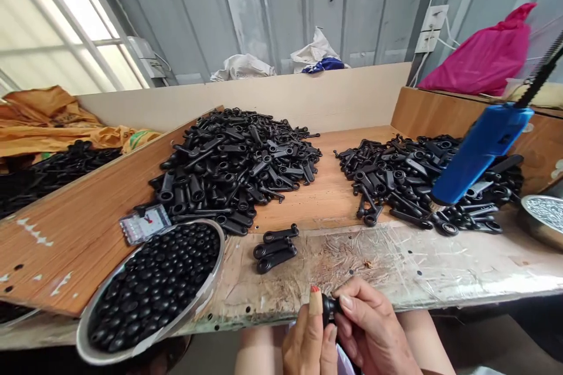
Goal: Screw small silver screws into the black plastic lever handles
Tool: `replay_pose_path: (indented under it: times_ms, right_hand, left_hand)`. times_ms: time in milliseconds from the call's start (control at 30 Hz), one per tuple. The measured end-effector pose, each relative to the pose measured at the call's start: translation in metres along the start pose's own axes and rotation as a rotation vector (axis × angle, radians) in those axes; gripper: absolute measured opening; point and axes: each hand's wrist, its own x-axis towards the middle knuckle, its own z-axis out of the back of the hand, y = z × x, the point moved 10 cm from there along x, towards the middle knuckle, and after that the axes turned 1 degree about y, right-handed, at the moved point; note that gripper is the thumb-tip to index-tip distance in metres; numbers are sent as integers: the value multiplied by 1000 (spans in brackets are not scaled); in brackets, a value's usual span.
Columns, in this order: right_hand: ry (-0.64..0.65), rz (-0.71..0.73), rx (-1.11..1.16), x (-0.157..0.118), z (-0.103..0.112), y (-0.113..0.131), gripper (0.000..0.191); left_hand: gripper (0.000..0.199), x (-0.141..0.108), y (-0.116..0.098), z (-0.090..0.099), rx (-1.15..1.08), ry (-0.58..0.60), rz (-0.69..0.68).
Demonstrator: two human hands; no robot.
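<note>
Close to the table's front edge, my left hand [307, 334] grips a black plastic crank handle [328, 306], with much of it hidden by my fingers. One of the left fingers wears a tan cover with a red tip. From the other side, the thumb and fingers of my right hand [372, 322] pinch the rounded end of the same piece. A short row of crank handles [276, 249] lies on the table ahead and to the left. Left of these, a metal bowl [219, 246] holds many round black knobs [160, 281].
Big heaps of black crank handles stand at the left [237, 158] and right [396, 176]. A blue electric screwdriver [479, 152] hangs over the right heap. A bowl of screws [545, 214] sits far right. A small clear packet [145, 224] lies behind the knob bowl.
</note>
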Motion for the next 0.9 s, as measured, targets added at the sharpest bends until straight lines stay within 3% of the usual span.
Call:
replay_pose_path:
  times_ms: [67, 133, 267, 333, 433, 500, 567, 700, 900]
  right_hand:
    - [-13, 29, -132, 8, 2, 3, 43]
    - [23, 115, -397, 18, 2, 12, 38]
    - [291, 412, -1085, 35, -23, 28, 28]
    - [370, 419, -1416, 44, -29, 19, 28]
    - [337, 266, -1752, 61, -24, 1, 25]
    - [303, 184, -1820, 70, -27, -9, 22]
    - [276, 134, -1839, 79, -36, -18, 21]
    - [207, 71, -1875, 100, -50, -30, 23]
    - [243, 104, -1891, 110, -47, -12, 13]
  left_hand:
    - [44, 9, 6, -2, -79, 25, 29]
    - [52, 21, 20, -12, -196, 90, 142]
    - [53, 35, 62, -35, -255, 311, 484]
    - [52, 43, 77, -25, -206, 335, 514]
    - [55, 59, 90, 8, -2, 327, 339]
    - [57, 64, 89, 22, 229, 377, 146]
    - [66, 63, 91, 21, 433, 475, 46]
    - [90, 67, 96, 0, 667, 629, 93]
    - [89, 96, 99, -24, 655, 697, 101]
